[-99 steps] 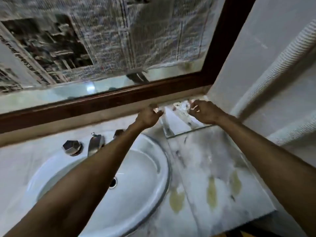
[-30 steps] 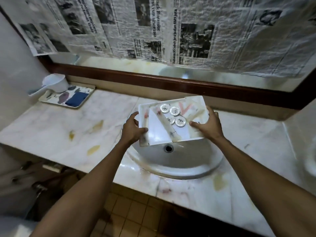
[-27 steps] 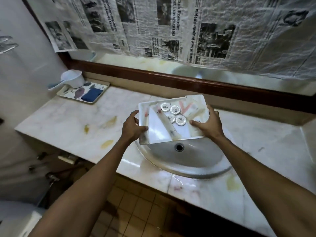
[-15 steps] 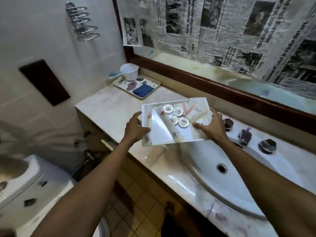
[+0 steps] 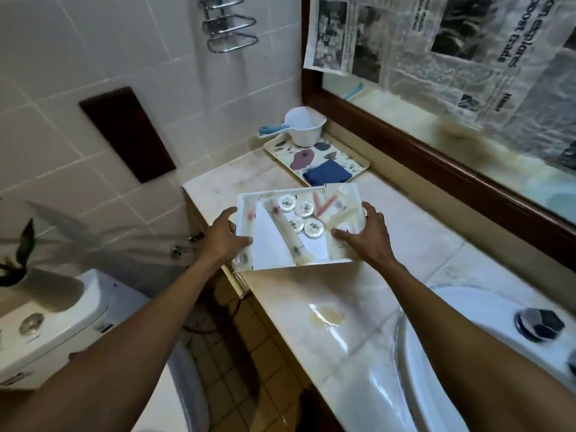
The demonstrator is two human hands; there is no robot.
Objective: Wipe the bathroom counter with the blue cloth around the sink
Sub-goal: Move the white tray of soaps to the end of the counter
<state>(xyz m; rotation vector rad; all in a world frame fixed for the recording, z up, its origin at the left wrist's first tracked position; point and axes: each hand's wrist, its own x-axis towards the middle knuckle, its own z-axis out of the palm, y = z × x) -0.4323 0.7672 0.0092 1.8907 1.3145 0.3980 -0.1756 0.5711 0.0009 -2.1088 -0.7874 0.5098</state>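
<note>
Both the left hand (image 5: 225, 236) and right hand (image 5: 367, 238) clasp the white rectangular toiletry tray (image 5: 335, 261). The folded blue cloth (image 5: 327, 176) lies on the floral tray (image 5: 363, 165) behind; soft and light, it should pinch up at 1 corner.

Blue cloth (image 5: 327, 176): dark blue, folded flat into a rough square, lying on the near corner of a floral tray (image 5: 358, 165) at the far end of the marble counter (image 5: 358, 294); sink (image 5: 461, 353) white, oval, sunk into the counter
</note>
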